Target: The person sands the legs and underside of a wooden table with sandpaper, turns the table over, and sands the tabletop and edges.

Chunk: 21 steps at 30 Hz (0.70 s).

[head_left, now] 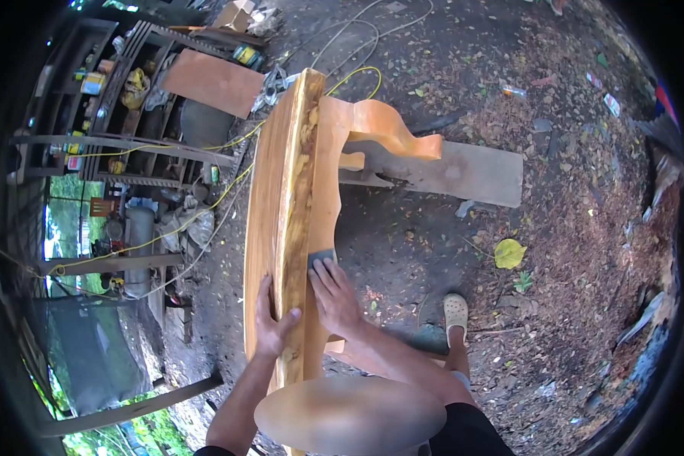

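No text, brand or number legible anywhere, tins (pixel 93 82) on the shelves (pixel 118 114) left of the upright wooden slab (pixel 277 190) carry coloured labels too small and blurred to read, wrappers (pixel 612 104) on the ground right of the slab equally unreadable

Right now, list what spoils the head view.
Head view: fisheye bending inside a black border; a blurred oval patch at bottom centre; blown-out daylight at far left; the orange-brown wooden slab, the left hand gripping it and the right hand on the grey sanding pad are sharp.
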Each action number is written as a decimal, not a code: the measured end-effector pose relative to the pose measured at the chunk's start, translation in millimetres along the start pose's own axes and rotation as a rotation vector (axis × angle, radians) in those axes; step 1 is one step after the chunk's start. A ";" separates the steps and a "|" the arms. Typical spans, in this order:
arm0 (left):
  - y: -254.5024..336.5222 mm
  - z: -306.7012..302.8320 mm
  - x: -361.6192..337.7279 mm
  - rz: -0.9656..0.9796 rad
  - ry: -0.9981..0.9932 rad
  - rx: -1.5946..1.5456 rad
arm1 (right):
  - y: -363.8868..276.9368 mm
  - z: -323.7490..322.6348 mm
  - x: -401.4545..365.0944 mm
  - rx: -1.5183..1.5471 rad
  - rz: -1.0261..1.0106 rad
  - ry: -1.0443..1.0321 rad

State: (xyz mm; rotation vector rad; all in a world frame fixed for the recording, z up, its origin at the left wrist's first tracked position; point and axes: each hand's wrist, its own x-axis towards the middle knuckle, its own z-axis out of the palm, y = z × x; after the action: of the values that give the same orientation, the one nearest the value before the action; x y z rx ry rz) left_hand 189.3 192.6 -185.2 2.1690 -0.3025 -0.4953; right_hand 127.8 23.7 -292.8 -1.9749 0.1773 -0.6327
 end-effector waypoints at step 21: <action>19.6 3.3 -0.2 -0.071 0.004 -0.119 | -91.2 57.2 -172.7 0.102 0.226 -0.289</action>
State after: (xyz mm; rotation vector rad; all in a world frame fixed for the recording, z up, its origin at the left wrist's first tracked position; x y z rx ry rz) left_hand 186.9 178.7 -171.2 2.0703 -0.1889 -0.5354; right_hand -3.6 179.0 -295.2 -1.8893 0.1832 -0.2038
